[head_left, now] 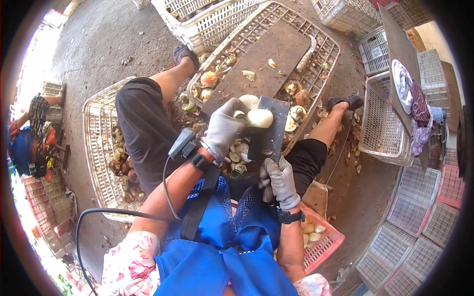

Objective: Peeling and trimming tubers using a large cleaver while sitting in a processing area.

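My gloved left hand [224, 126] is closed, its curled fingers against a pale peeled onion [260, 118]. A small whitish-green bit shows at the fingertips. Another pale onion piece [249, 102] lies just behind, by the board's near edge. In my gloved right hand [280, 180] is the handle of a cleaver [271, 133]; its broad dark blade points away from me, right beside the peeled onion and partly behind it. Beyond both hands a dark wooden board [269, 54] rests across an upturned plastic crate [328, 49], with a few onion scraps [249, 75] on it.
Onion skins and trimmings [239, 153] lie below my hands. Left of my leg is a white crate [96, 148] of onions; a red crate [323, 246] with peeled onions stands by my right forearm. More crates [385, 113] line the right. Another person [32, 143] sits far left.
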Available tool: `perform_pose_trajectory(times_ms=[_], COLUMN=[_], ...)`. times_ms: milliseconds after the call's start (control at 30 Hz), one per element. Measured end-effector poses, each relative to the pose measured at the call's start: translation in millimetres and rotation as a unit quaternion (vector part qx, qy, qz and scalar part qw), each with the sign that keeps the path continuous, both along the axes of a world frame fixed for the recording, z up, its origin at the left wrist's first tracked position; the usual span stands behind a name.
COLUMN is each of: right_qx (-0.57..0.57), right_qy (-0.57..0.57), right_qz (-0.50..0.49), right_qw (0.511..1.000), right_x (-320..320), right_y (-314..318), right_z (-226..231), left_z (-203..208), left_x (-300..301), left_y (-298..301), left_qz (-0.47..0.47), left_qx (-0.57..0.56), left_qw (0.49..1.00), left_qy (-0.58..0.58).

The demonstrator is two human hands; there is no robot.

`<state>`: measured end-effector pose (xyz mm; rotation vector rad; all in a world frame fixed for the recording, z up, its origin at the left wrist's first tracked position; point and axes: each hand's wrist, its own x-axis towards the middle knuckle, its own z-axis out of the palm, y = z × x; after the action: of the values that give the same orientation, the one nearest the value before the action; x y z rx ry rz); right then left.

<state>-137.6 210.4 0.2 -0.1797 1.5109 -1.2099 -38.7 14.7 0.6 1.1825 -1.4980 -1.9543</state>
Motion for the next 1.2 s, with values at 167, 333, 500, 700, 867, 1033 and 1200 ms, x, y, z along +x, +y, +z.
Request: perform_pose_trajectory(times_ms=[167,333,500,700,867,1033,1200], right_qx=[-0.087,-0.17,-0.288,-0.422,-0.516,-0.486,-0.177], right_qy=[-0.183,-0.399,-0.506,-0.59,-0.591,-0.55,-0.184], right_qz=[-0.051,-0.131,-0.138,-0.071,-0.075,-0.144,-0.201], right_qw=[0.978,0.892,0.802,0.684,0.615,0.664,0.946], right_x=[-15.4,-29.8,-29.7,-11.4,0.8,7.9,36.4], right_y=[7.9,22.4,19.0,-5.1,-1.4,33.1,38.4], right_z=[-7.2,-46.6,-57.3,-30.2,7.0,26.6,51.6], left_z=[-1.6,2.5,0.3,1.1,-7.3,15.1,35.6], left_x=[-12.7,-28.6,-34.3,-35.0,-32.0,-8.8,16.8], left_y=[-0.8,-0.7,-0.4,4.3,6.7,4.4,27.3], left_qz=[-0.012,-0.068,-0.084,-0.082,-0.065,-0.165,-0.059], left_qx=[-0.117,-0.286,-0.331,-0.365,-0.404,-0.379,-0.535], left_qw=[0.988,0.929,0.899,0.895,0.88,0.89,0.84], left_qy=[-0.098,-0.224,-0.275,-0.244,-0.241,-0.189,-0.062])
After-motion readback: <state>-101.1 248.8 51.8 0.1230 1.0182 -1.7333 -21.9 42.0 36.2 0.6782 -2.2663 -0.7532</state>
